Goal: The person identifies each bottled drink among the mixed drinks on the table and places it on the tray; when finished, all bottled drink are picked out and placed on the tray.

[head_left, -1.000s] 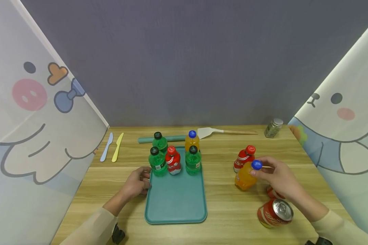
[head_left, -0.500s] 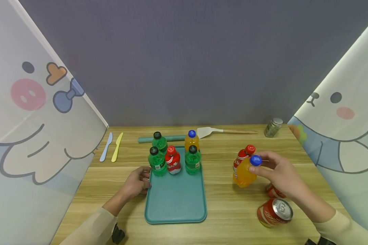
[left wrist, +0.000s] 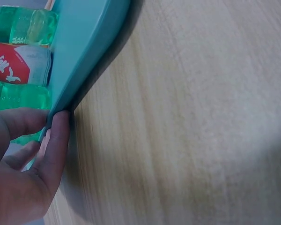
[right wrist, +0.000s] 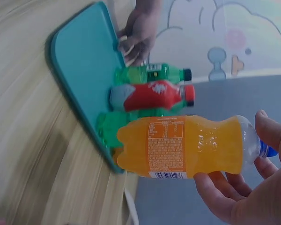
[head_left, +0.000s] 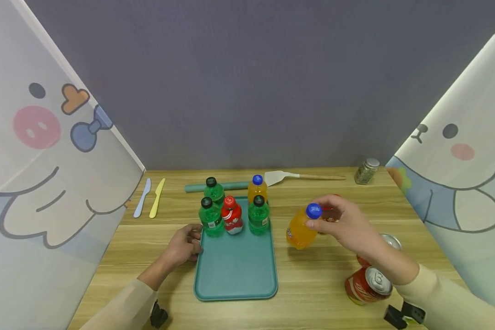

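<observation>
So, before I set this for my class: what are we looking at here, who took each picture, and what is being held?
A person with two bare hands works at a wooden table. One camera sits on the head; one on each wrist gives the sideways close-ups. The left hand holds the edge of a teal tray carrying five small bottles. The right hand grips an orange bottle by its neck, lifted beside the tray. Two red cans, a spice jar, a spatula and two plastic knives also lie there.

Three green bottles (head_left: pixel 211 218), two orange bottles (head_left: pixel 299 230), two red bottles (head_left: pixel 232 218), two cans (head_left: pixel 368 285), two plastic knives (head_left: pixel 157 198), one tray (head_left: pixel 236 275), one spatula (head_left: pixel 290 176), one jar (head_left: pixel 366 171), one rolling pin (head_left: pixel 195 188).
</observation>
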`<action>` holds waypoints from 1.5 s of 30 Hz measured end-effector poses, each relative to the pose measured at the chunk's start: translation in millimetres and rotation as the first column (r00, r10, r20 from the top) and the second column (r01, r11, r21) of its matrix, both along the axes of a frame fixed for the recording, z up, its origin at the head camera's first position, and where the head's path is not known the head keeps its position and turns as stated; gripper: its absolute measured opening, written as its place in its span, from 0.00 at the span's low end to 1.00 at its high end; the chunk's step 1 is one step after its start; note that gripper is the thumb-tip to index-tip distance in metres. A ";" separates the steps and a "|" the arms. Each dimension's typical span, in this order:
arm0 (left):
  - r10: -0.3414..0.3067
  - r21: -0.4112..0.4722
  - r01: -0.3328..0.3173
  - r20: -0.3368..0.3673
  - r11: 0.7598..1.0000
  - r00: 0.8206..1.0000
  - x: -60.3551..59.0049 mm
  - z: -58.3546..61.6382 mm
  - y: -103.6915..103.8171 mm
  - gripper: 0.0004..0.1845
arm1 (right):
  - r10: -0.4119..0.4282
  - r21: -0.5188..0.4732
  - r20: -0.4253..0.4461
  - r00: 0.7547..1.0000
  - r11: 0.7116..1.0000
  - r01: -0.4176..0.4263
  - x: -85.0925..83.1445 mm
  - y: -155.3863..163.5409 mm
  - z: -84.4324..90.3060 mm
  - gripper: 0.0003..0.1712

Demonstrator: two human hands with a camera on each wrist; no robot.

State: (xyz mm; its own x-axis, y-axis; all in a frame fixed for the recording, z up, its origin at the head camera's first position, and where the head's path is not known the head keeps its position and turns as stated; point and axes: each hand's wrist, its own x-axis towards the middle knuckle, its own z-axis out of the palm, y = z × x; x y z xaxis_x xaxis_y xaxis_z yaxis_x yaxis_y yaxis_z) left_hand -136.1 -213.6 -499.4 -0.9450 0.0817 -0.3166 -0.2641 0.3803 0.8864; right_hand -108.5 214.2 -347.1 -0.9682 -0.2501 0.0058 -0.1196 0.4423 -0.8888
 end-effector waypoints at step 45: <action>0.003 -0.010 -0.003 0.014 1.000 1.000 -2.6 0.5 -0.2 0.35 | 0.269 0.032 0.049 0.962 0.962 -0.271 -30.8 -183.0 -60.6 0.20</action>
